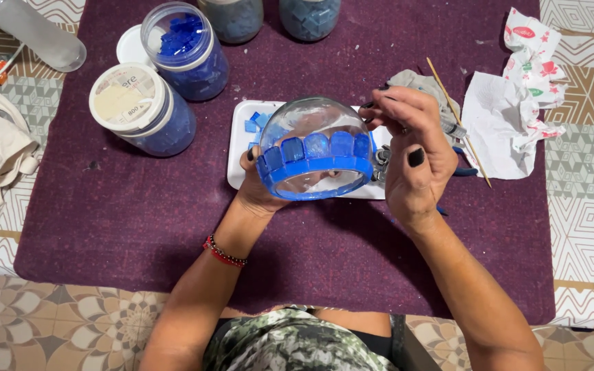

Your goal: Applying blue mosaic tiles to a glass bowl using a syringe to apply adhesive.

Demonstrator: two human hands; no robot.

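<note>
Left of the glass bowl (pixel 314 148) stand two jars (pixel 166 79) of blue tiles. The left hand (pixel 259 189) holds the bowl from underneath, above the white tray (pixel 238 154). The right hand (pixel 410 154) pinches a thin tool (pixel 448 127) beside the bowl.

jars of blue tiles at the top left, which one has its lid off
The open jar, the farther of the two, shows loose blue tiles inside; its white lid lies just left of it. The nearer jar wears its white lid. Two more jars are cut off.
</note>
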